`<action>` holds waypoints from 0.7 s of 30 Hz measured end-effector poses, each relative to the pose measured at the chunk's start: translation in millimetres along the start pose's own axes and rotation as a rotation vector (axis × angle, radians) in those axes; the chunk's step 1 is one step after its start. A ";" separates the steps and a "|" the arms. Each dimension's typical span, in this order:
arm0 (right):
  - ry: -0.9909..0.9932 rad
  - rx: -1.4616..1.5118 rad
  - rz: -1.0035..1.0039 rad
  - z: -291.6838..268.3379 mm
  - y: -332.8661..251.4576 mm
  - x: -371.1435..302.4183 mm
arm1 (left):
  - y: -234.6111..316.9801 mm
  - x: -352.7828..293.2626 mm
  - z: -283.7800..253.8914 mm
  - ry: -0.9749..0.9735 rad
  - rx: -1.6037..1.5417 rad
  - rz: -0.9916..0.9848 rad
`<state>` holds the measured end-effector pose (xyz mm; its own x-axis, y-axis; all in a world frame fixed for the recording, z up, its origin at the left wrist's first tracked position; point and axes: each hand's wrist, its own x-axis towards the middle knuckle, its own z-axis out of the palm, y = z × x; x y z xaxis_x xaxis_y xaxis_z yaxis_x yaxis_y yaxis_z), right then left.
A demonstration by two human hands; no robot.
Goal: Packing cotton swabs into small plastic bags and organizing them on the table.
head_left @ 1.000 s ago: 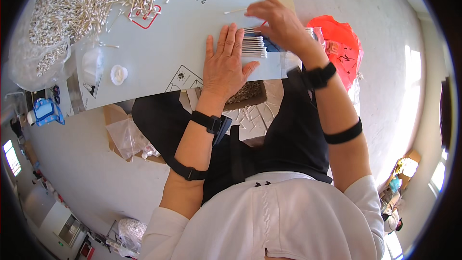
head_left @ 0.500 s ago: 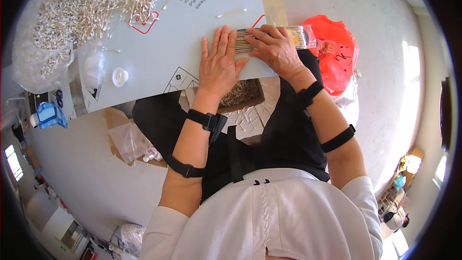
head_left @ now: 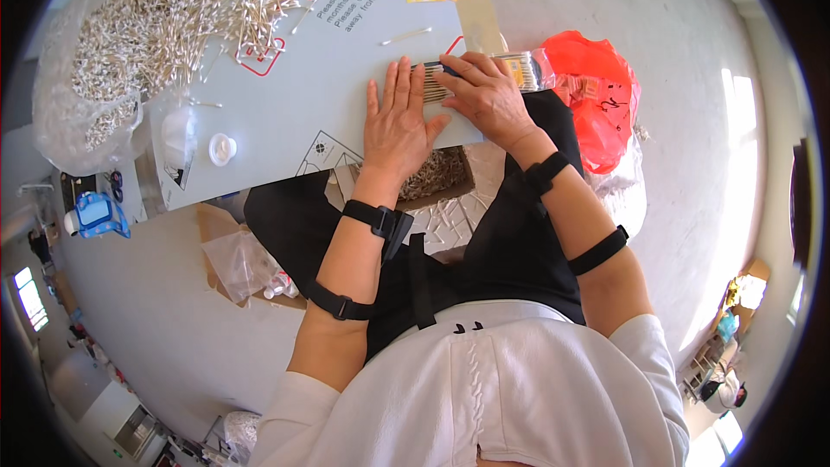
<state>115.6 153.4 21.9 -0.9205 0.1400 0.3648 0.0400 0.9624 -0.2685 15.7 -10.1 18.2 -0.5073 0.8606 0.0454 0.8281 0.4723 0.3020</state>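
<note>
One straight-fingered left hand (head_left: pixel 398 134) lies flat, seemingly gripping nothing, against or just beside the row of cotton swabs (head_left: pixel 435 86) at the near right corner of our counter (head_left: pixel 294 108); our right hand (head_left: pixel 493 102) arches half-open over them, and we cannot tell whether it grips any. Uneven pressure could splay the row, and the clear packet (head_left: pixel 538 69), apparently overhanging the right edge, could tip toward the red plastic bag (head_left: pixel 592 47). We have open room leftward to the small white cup (head_left: pixel 222 150); farther off, a loose swab (head_left: pixel 406 36) and the swab heap (head_left: pixel 138 47) narrow it.

Swab row (head_left: pixel 434 86) right of left hand (head_left: pixel 399 125)
</note>
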 end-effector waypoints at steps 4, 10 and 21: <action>0.248 0.017 0.256 -15.0 14.7 -6.3 | 0.7 -1.1 2.3 0.016 -0.002 -0.014; 0.015 -0.016 0.524 -1.0 49.8 -35.7 | 14.0 7.4 6.9 0.026 -0.018 0.002; 0.126 0.283 0.536 16.3 53.9 -40.9 | 57.8 30.4 23.4 0.039 -0.095 0.038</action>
<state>149.1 195.8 -22.0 -0.7476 0.6296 0.2115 0.3635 0.6543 -0.6631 53.7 47.8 14.8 -0.4864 0.8685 0.0954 0.8216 0.4175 0.3881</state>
